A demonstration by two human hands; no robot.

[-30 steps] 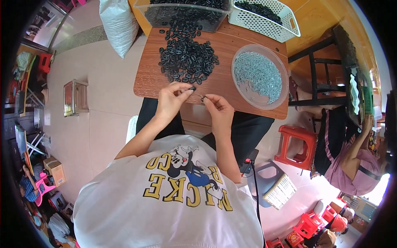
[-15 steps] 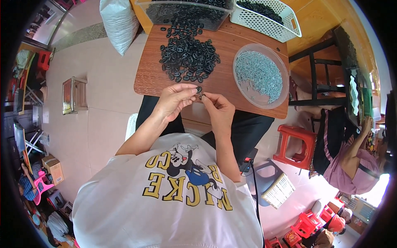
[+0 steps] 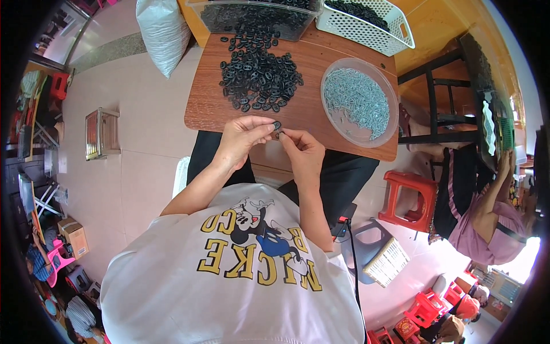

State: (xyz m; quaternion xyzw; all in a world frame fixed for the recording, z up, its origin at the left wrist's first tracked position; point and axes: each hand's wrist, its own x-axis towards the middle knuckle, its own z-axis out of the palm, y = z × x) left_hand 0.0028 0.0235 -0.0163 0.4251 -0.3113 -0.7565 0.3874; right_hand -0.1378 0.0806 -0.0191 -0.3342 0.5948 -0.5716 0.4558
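A: What's tough to read right now?

B: The join between the hands. The left hand (image 3: 243,136) pinches a small black ring (image 3: 277,124) at its fingertips, and the right hand (image 3: 303,152) is closed on something tiny right against it, too small to identify. Both meet at the near edge of the tabletop (image 3: 206,100), just this side of the big pile (image 3: 258,74) of black rings.

A: And the arms?

B: Both forearms come up from the lower edge, elbows out, wrists bent inward so the fingertips meet. The left hand has fingers curled, thumb on top of the ring. The right hand is narrow, thumb and forefinger nipped together.

A: Anything cut off?

B: Beyond the pile, a clear bin (image 3: 252,17) of more black rings is clipped by the frame's top edge, as is a white basket (image 3: 366,23) to the pile's right. The person's lap hides under the tabletop.

A: Containers, packages?

B: Right of the pile, a round clear tub (image 3: 391,94) of small silvery pieces. Left of the pile, off the tabletop, a white sack (image 3: 163,31) on the floor.
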